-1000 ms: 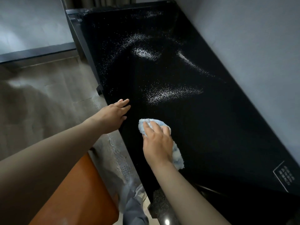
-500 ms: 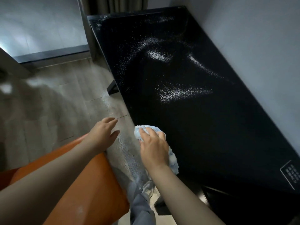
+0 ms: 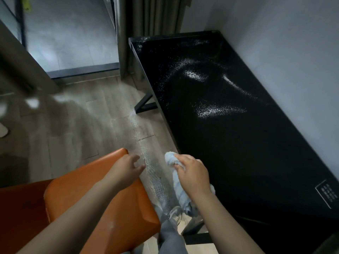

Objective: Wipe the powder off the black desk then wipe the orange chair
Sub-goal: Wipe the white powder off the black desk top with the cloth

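Right hand (image 3: pixel 192 176) has its fingers curled round a pale blue cloth (image 3: pixel 178 191), bunched up, w/ one end poking out past the fingertips & the rest hanging below the palm. It sits at the near left edge of the black desk (image 3: pixel 247 153). Can't tell if the cloth touches the top or hangs just off it. Left hand (image 3: pixel 126 167) is loose, fingers spread, holding nothing, over the front corner of the orange chair (image 3: pixel 95 202).

Powder (image 3: pixel 212 110) lies well ahead of the grip, mid-to-far desk, in approx. three streaks. The desk beside the hand looks dark.

To do it well: flatten the cloth, reach past the farthest streak & pull back in overlapping passes. Gather powder into the cloth, not off the edge, as the floor (image 3: pixel 135 129) is dusted already.
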Available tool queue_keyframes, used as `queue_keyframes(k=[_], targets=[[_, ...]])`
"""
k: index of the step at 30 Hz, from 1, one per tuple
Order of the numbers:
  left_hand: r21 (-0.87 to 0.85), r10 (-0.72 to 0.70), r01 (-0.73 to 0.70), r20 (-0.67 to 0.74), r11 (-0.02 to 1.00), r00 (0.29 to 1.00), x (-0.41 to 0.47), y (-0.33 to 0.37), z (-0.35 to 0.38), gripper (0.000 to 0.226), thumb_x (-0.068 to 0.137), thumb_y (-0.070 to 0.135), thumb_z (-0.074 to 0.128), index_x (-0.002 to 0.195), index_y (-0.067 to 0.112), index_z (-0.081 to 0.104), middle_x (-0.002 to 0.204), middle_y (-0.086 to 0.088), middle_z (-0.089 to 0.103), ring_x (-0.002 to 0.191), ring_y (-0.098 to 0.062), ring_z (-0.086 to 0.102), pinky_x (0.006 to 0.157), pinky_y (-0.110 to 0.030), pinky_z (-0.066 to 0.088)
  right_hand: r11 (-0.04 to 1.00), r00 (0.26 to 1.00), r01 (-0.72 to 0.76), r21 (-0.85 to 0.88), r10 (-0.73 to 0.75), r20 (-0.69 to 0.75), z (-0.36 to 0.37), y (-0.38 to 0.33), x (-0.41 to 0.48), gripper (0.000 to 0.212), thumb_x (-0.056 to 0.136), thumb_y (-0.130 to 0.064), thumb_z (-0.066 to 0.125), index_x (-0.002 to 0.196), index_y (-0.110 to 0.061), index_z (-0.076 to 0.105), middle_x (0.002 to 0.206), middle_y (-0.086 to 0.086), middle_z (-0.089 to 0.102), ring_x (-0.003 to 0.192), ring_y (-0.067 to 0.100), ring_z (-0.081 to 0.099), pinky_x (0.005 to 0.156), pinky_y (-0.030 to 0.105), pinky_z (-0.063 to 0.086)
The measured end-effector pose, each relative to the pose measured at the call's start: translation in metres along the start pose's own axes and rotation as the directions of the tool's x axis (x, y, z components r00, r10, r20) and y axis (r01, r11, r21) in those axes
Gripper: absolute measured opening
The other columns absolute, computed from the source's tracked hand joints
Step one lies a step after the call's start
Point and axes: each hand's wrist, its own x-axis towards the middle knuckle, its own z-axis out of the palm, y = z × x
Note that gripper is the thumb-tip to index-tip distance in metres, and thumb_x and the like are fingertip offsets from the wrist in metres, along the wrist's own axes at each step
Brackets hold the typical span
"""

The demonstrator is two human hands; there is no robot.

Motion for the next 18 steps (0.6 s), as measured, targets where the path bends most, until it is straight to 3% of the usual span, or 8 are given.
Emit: queue_keyframes(k=[5,10,13,18], targets=[[-0.036,0.058,-0.058,-0.001,0.998,0.998,-0.040,0.003,-0.002,0.043,0.093,0.042,0.055,0.129,0.020,0.059,0.126,0.003,0.063,0.112,-0.013,0.058,0.092,-0.030,0.049,0.997,0.997,0.001,0.083,0.005,-0.072,-0.017,-0.008,-0.032,0.036,0.098,-0.029,0.050,0.133,-0.034,0.054,0.129,-0.015,0.057,0.113,0.007,0.051,0.093,0.025,0.047],[-0.038,0.039,-0.042,-0.067,0.998,0.997,-0.078,0.017,-0.002,0.030,0.094,0.036,0.055,0.115,0.017,0.064,0.107,-0.001,0.067,0.094,-0.016,0.063,0.084,-0.036,0.054,0.995,0.995,0.079,0.058,-0.076,-0.060,-0.032,-0.011,-0.057,0.037,0.098,-0.029,0.050,0.134,-0.033,0.054,0.130,-0.014,0.057,0.115,0.008,0.051,0.095,0.026,0.046],[0.001,0.019,-0.019,-0.121,1.000,0.993,-0.105,0.025,0.005,0.038,0.095,0.037,0.055,0.126,0.016,0.059,0.124,-0.002,0.060,0.108,-0.016,0.058,0.085,-0.025,0.049,0.988,0.987,0.156,0.022,-0.155,-0.026,-0.041,-0.009,-0.069,0.037,0.098,-0.030,0.050,0.135,-0.032,0.053,0.132,-0.013,0.056,0.116,0.008,0.049,0.096,0.025,0.044],[0.027,-0.070,0.077,-0.212,0.997,0.975,-0.157,0.032,0.032,0.048,0.096,0.040,0.051,0.138,0.017,0.047,0.139,-0.003,0.049,0.127,-0.017,0.045,0.102,-0.027,0.037,0.955,0.955,0.295,-0.004,-0.295,0.034,-0.047,0.001,-0.094,0.039,0.098,-0.031,0.049,0.137,-0.033,0.051,0.133,-0.013,0.055,0.118,0.009,0.048,0.096,0.023,0.040]])
